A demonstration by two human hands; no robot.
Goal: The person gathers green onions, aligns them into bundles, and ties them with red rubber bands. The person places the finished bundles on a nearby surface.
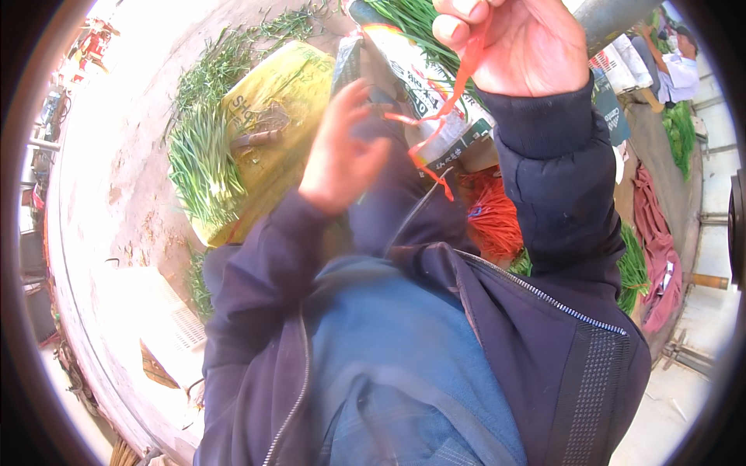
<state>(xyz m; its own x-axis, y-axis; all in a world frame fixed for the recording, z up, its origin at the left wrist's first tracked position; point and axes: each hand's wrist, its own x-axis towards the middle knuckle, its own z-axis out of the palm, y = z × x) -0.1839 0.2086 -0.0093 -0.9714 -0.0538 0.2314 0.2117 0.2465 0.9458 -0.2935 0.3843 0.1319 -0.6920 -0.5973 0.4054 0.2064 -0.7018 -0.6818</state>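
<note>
My right hand (518, 49), at the top right with its palm towards me, pinches a red plastic tie strip (463, 73). The strip's loose ends dangle over a printed white sack. Left of centre, my left hand (347, 154) is motion-blurred, its fingers apart and nothing visible in it. Beneath and beyond it, a yellow woven sack (291, 76) lies on the ground, bearing a wooden-handled knife (256, 138). A bunch of green garlic chives (207, 169) rests at the sack's left edge. More long green stalks (417, 29) lie on the printed sack (422, 87). A bundle of red strips (495, 218) sits by my right forearm.
Loose green leaves (213, 73) litter the ground at upper left. A white plastic crate (169, 309) stands at lower left. A grey metal pole (620, 20) crosses the top right, with another person (679, 70) beyond it. Dark red cloth (658, 250) and more greens (632, 271) lie at right.
</note>
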